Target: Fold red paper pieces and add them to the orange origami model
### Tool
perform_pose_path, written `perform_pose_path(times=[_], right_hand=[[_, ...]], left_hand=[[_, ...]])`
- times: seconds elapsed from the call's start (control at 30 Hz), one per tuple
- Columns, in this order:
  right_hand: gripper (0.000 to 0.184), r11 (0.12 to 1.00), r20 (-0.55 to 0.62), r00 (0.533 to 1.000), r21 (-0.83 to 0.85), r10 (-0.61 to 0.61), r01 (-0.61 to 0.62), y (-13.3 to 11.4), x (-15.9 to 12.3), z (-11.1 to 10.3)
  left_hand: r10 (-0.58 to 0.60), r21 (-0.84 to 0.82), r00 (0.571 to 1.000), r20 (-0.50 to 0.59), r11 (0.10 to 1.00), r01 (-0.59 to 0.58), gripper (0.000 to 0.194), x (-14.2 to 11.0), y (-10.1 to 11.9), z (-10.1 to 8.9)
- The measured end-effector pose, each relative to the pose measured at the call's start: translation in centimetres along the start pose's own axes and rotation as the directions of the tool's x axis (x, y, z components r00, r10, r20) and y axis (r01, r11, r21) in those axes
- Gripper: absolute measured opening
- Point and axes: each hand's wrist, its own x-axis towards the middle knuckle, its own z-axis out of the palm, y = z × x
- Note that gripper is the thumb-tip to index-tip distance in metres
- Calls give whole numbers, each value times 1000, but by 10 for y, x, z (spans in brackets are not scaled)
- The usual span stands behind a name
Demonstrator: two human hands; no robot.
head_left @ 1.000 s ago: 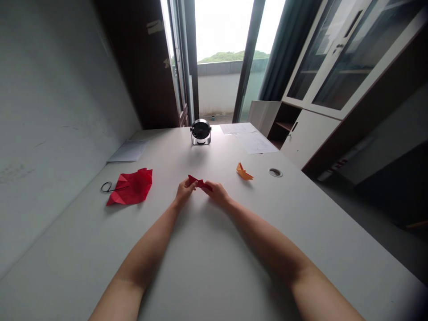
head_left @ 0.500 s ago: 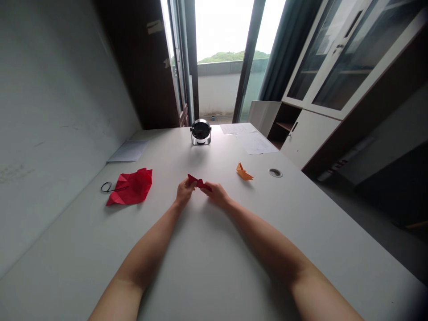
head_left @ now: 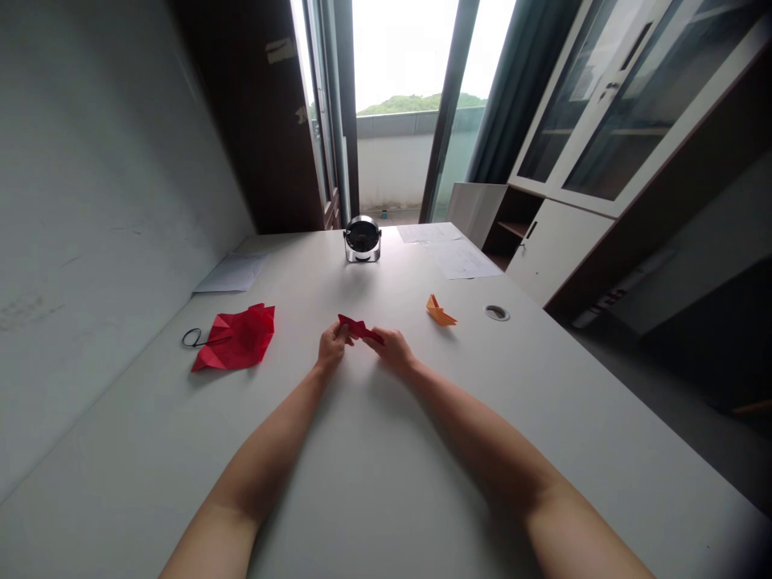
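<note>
Between my two hands is a folded red paper boat [head_left: 359,328], held just above the white table [head_left: 362,450]. My left hand [head_left: 333,346] pinches its left end, thumb toward me. My right hand [head_left: 392,349] is closed on the right end, which its fingers partly cover. An orange paper boat [head_left: 441,312] rests on the table to the right of my right hand. To the left lies a creased sheet of red paper [head_left: 241,336], with a thin black loop [head_left: 191,338] partly on it.
A round black-and-silver device on a stand [head_left: 363,238] is at the table's far side. White papers [head_left: 463,260] lie at the back right, another stack [head_left: 232,272] at the back left by the wall. A cable hole [head_left: 496,312] is near the right edge.
The folded red paper has shifted very slightly between my fingers, and the left fingers have moved a little. Everything else on the table stays where it was.
</note>
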Motion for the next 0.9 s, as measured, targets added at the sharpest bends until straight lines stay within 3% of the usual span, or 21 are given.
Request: perform_pose_path(times=[0.4,0.63,0.77,0.9], right_hand=[[44,999,27,1000,43,-14,13,-3,0,-1],[40,994,114,993,105,-32,20,-5,-2,-3],[38,995,113,993,100,-33,22,-6,-2,-3],[37,995,102,995,95,-22,12,-8,-3,-4]], left_hand=[[-27,39,996,-83,999,30,45,-1,2,-1],[-60,-45,991,-121,997,55,43,0,5,-3],[-134,-143,980,-148,983,113,47,1,4,-2],[-129,-140,971,-201,985,102,47,2,3,-1]])
